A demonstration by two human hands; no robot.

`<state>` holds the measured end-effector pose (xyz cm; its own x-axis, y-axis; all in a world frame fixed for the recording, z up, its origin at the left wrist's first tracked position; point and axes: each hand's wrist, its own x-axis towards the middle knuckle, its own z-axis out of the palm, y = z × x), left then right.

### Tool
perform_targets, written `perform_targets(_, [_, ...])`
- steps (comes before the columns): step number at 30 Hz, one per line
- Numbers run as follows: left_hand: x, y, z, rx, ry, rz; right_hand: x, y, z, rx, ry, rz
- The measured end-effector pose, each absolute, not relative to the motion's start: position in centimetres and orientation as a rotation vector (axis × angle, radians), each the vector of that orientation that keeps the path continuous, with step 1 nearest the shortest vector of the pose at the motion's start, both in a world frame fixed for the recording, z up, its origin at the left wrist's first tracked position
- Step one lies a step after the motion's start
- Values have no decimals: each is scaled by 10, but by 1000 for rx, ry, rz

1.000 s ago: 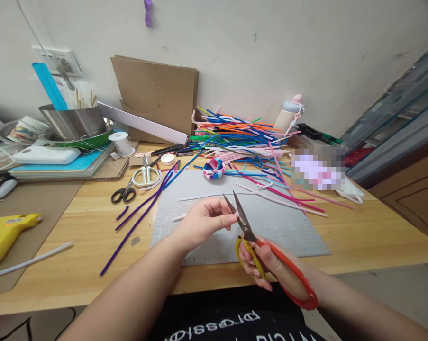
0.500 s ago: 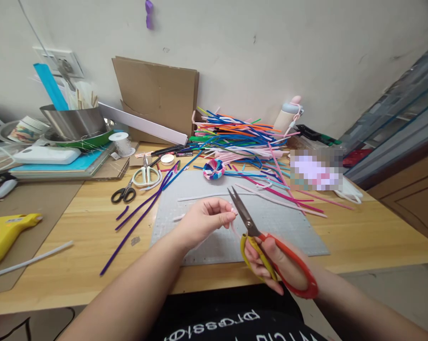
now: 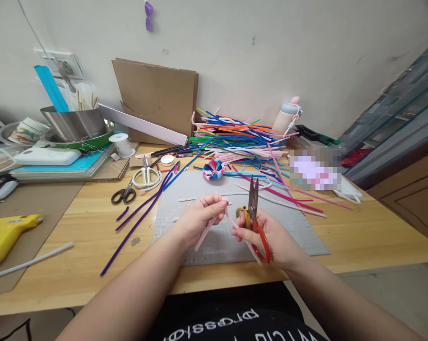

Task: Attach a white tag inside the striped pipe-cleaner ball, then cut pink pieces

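Note:
My left hand (image 3: 208, 215) pinches a pale pink pipe cleaner (image 3: 231, 219) above the grey cutting mat (image 3: 214, 255). One end of it hangs below the left fingers; the other runs across to my right hand (image 3: 267, 234). The right thumb and fingers close on that strand while also holding scissors (image 3: 253, 201) with one red and one yellow handle. Their blades point up and away, slightly parted, clear of the pipe cleaner. A white pipe cleaner (image 3: 190, 199) lies on the mat behind my left hand.
A colourful round pipe-cleaner piece (image 3: 214, 169) sits at the mat's back edge, before a heap of pipe cleaners (image 3: 242, 137). Purple pipe cleaners (image 3: 135, 222), white-handled scissors (image 3: 147, 176) and black-handled scissors (image 3: 124, 193) lie left. A yellow glue gun (image 3: 11, 232) is far left.
The scissors have swung upright and back into my right palm, away from my left fingertips. My right fingers now grip the pink pipe cleaner's strand.

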<state>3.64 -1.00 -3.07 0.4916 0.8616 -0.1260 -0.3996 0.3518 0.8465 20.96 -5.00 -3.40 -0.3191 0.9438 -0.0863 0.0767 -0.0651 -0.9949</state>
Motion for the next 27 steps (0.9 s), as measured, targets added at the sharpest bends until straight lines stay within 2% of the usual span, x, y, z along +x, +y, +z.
perform_targets(3, [30,-3,-30,972,823,997,212,-45,-35,-1200,-1415,1378])
perform_targets(6, [12,8,-26,1316,1240,1216,221,-40,-34,-1268,-1302,1242])
perform_targets(9, [-4,17,-26,1692,1554,1197,232,-38,-34,-1333,-1242,1178])
perform_targets(15, [11,14,-41,1970,1492,775,244,-40,-44,-1388,-1269,1119])
perform_targets(21, [17,11,-45,1997,1476,811,245,-35,-51,-1429,-1354,1137])
perform_targets(24, [18,9,-37,1741,1399,937,241,-34,-46,-1372,-1368,1301])
perform_targets(27, [23,4,-31,1355,1096,855,234,-36,-40,-1219,-1315,1548])
